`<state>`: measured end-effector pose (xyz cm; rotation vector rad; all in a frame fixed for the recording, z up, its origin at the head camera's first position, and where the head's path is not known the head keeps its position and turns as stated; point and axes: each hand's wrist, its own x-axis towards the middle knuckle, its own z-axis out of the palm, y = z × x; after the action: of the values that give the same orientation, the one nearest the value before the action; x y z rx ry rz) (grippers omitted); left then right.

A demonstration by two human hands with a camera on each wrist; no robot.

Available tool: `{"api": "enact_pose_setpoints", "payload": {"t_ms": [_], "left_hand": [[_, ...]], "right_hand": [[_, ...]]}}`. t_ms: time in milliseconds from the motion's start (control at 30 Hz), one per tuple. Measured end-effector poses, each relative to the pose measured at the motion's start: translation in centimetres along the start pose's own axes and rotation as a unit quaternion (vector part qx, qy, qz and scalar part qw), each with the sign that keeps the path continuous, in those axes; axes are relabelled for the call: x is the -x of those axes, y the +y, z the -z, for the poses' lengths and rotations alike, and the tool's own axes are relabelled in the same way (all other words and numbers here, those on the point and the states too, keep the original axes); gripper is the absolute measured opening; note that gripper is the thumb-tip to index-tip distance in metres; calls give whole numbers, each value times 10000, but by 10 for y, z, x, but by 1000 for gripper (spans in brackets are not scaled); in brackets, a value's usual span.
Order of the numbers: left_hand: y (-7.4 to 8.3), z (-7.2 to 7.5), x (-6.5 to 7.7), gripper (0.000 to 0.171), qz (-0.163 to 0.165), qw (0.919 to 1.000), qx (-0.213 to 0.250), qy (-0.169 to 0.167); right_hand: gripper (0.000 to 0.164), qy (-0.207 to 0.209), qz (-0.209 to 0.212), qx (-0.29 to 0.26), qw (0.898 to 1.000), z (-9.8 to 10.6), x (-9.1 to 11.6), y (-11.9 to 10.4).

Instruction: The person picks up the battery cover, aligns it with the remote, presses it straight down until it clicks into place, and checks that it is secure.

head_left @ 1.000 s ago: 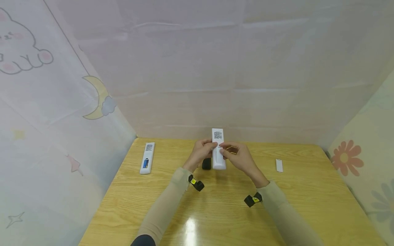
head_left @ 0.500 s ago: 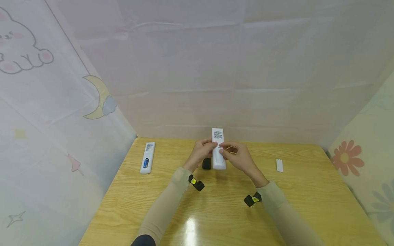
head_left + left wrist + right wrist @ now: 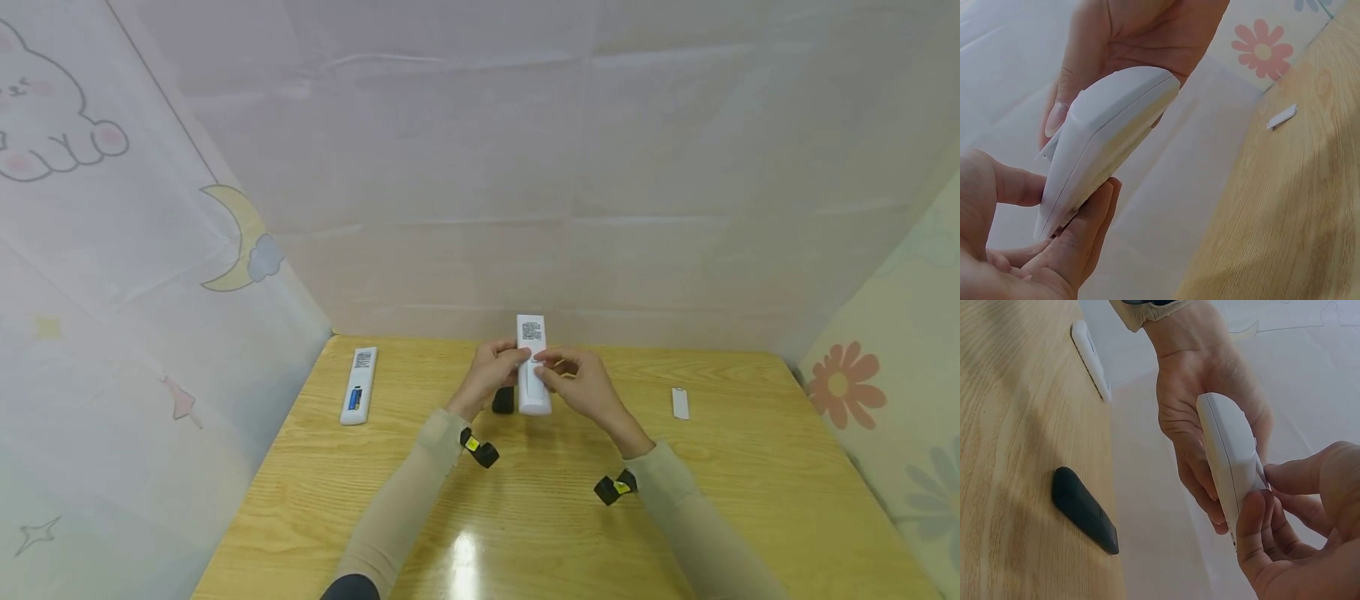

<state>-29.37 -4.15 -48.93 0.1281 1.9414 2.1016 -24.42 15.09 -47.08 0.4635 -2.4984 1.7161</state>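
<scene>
Head view, left to right: a second white remote [image 3: 359, 386] lies on the table [image 3: 525, 517], the left hand [image 3: 491, 372] grips the white remote control [image 3: 531, 365] held upright above a black object [image 3: 503, 399], and the right hand [image 3: 577, 382] pinches its side.

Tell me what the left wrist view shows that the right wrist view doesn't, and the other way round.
Only the left wrist view shows the small white cover lying alone on the table. Only the right wrist view shows the black remote lying on the wood and the second white remote beyond it. Both show the white remote held off the table, gripped by the left hand and pinched by the right hand.
</scene>
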Motion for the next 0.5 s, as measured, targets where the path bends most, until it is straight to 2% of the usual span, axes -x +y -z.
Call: {"api": "enact_pose_setpoints", "payload": {"t_ms": [500], "left_hand": [[0,-3,1,47,6,10000,-36,-20]], "right_hand": [[23,-9,-4,204,9998,2,1,5]]}}
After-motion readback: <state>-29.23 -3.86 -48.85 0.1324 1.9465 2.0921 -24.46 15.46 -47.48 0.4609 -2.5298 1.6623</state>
